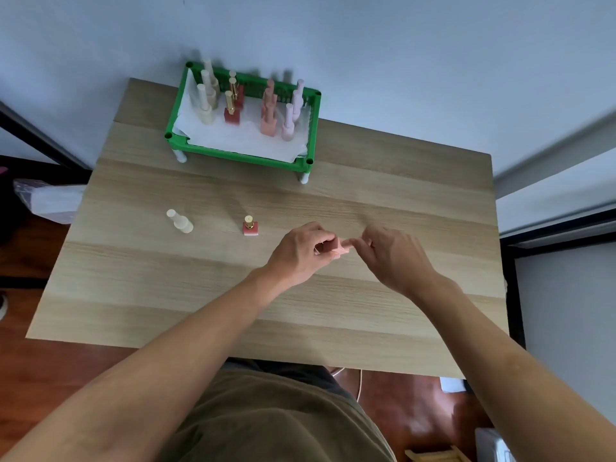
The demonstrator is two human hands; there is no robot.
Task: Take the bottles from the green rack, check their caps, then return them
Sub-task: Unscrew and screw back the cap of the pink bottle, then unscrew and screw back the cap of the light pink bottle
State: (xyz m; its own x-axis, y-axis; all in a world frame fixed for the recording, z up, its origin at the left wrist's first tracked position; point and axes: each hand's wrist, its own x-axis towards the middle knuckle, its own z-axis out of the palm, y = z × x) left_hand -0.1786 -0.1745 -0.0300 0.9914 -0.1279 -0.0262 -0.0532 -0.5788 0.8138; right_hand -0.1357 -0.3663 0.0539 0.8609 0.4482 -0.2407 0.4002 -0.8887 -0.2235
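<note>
A green rack (240,155) lined with white paper stands at the table's far edge, holding several cream, red, peach and lilac bottles. Over the table's middle, my left hand (300,253) grips a small peach bottle (338,247) lying sideways. My right hand (390,256) pinches its cap end with thumb and fingertips. A cream bottle (180,222) and a red bottle with a gold cap (250,226) stand on the table to the left of my hands.
The wooden table (233,305) abuts a pale wall. A clear plastic bag (50,201) lies off the table's left edge, above a dark wooden floor. Dark frames stand at both sides.
</note>
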